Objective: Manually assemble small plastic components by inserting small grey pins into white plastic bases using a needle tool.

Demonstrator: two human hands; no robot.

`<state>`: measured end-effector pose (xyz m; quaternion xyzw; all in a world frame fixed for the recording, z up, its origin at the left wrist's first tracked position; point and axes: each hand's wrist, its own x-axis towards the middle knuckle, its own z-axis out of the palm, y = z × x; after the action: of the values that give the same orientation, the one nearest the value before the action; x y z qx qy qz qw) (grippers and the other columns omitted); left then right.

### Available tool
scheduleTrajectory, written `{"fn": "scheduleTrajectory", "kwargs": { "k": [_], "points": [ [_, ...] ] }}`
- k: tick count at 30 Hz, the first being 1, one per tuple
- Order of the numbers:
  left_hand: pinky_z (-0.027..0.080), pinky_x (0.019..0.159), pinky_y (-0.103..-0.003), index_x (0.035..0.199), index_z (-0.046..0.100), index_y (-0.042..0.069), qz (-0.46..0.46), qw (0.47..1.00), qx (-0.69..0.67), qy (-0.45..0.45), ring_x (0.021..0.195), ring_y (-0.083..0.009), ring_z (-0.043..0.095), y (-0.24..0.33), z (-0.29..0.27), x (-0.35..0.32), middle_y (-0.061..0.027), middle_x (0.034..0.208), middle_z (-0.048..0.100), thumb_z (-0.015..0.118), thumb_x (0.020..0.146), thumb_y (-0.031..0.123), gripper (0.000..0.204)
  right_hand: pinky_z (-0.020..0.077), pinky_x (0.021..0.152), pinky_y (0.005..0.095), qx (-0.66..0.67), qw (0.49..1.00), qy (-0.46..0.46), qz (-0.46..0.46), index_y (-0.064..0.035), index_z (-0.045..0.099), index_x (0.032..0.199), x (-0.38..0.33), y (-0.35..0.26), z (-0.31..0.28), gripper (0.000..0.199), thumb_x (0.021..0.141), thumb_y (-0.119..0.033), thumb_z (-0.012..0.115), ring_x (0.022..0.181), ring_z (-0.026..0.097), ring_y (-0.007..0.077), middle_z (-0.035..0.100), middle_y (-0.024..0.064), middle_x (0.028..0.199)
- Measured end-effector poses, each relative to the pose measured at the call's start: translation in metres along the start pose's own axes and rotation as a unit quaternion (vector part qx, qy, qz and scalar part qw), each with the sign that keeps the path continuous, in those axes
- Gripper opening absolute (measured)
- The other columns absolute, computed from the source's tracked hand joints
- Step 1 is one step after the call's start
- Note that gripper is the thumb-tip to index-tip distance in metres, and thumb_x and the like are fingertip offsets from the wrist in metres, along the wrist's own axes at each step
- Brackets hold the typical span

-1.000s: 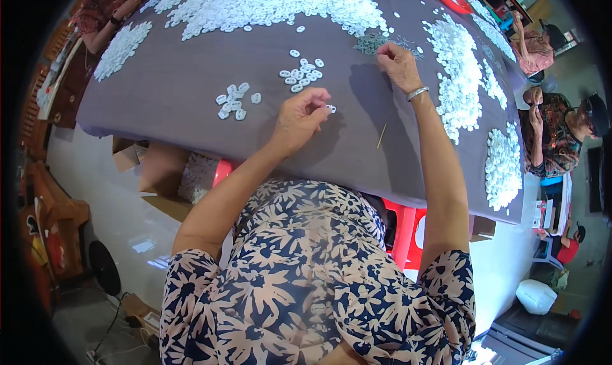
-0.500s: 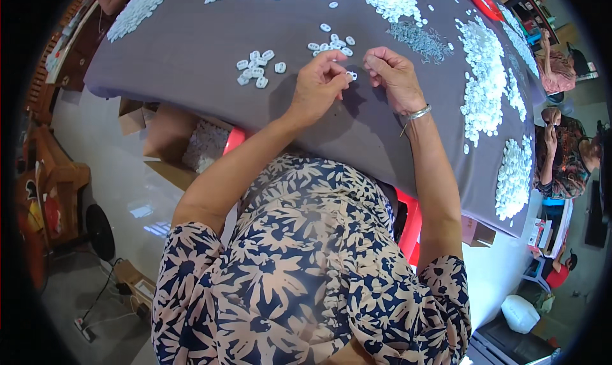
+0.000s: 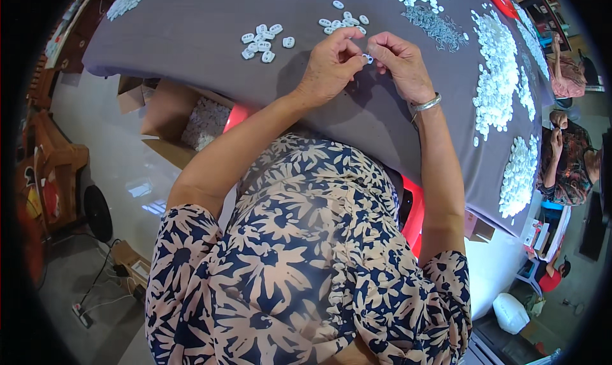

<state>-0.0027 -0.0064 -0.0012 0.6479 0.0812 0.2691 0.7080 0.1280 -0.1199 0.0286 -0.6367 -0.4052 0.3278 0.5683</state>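
Observation:
A small white oval plastic piece with holes (image 3: 367, 58) is pinched between the thumb and fingers of my left hand (image 3: 331, 68), over the near part of the table. My right hand (image 3: 405, 68) is closed in a pinch right against that piece; whatever its fingertips hold is too small to make out. Just beyond my hands lies a loose cluster of white oval pieces (image 3: 344, 24). Another small group of the pieces (image 3: 260, 44) rests to the left of my left hand. Farther right is a heap of small grey metal parts (image 3: 435, 27).
Large spreads of white pieces (image 3: 496, 72) cover the right side of the grey-covered table (image 3: 191, 46). A red tray (image 3: 502, 0) stands at the far right. Below the table's left edge is a cardboard box (image 3: 167, 117) holding more pieces. Other people (image 3: 567, 161) sit at the right.
My right hand has come in to the left and now meets the white piece held by my left hand; before, the hands were apart. The view has shifted slightly.

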Motion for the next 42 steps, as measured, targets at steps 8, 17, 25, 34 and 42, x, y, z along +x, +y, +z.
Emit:
{"fn": "scheduleTrajectory", "kwargs": {
  "k": [8,17,25,34,42],
  "points": [
    [0.046,0.055,-0.021,0.117,0.05,0.002,-0.004,1.0,0.005,-0.002,0.065,-0.0062,0.054,0.002,0.0,-0.001,-0.0009,0.077,0.057,0.061,0.083,0.0,0.036,0.0376,0.056,0.0163,-0.026,0.999,-0.024,-0.004,-0.0064,0.065,0.096,0.0,0.002,-0.004,0.017,0.091,-0.022,0.063,0.063,0.045,0.0006,0.055,-0.0075,0.076],
    [0.051,0.056,-0.023,0.117,0.045,0.0,-0.014,0.999,0.021,0.034,0.064,-0.0084,0.057,0.001,0.002,-0.003,-0.0037,0.076,0.06,0.061,0.082,-0.001,0.039,0.0407,0.05,0.0168,-0.201,0.978,0.029,-0.05,-0.0029,0.064,0.09,-0.001,0.001,0.008,0.019,0.092,-0.021,0.062,0.06,0.049,0.0013,0.058,-0.0045,0.073],
    [0.053,0.06,-0.023,0.119,0.041,-0.001,-0.02,0.998,0.01,0.053,0.07,-0.0112,0.061,-0.003,0.0,-0.001,-0.006,0.082,0.063,0.059,0.084,-0.004,0.039,0.0406,0.045,0.0175,-0.175,0.981,0.089,0.006,-0.0034,0.064,0.087,0.0,-0.001,0.022,0.018,0.092,-0.021,0.061,0.058,0.049,0.0014,0.057,-0.0038,0.07],
    [0.052,0.06,-0.025,0.116,0.044,0.0,0.033,0.998,0.04,0.016,0.071,-0.0109,0.06,0.009,-0.017,0.009,-0.0055,0.081,0.063,0.061,0.083,0.001,0.038,0.0438,0.053,0.0179,-0.1,0.99,0.069,0.074,-0.007,0.065,0.092,0.0,-0.028,0.022,0.024,0.093,-0.029,0.057,0.061,0.048,0.0022,0.056,-0.004,0.072],
    [0.044,0.058,-0.02,0.12,0.039,0.002,0.072,0.995,0.046,0.057,0.064,-0.0068,0.051,0.022,-0.036,0.025,-0.001,0.075,0.054,0.053,0.086,-0.008,0.038,0.0405,0.052,0.0179,-0.216,0.975,0.047,-0.03,-0.0068,0.067,0.091,0.022,0.01,-0.005,0.014,0.089,-0.019,0.062,0.062,0.049,0.0019,0.06,-0.0035,0.072]
  ]
}}
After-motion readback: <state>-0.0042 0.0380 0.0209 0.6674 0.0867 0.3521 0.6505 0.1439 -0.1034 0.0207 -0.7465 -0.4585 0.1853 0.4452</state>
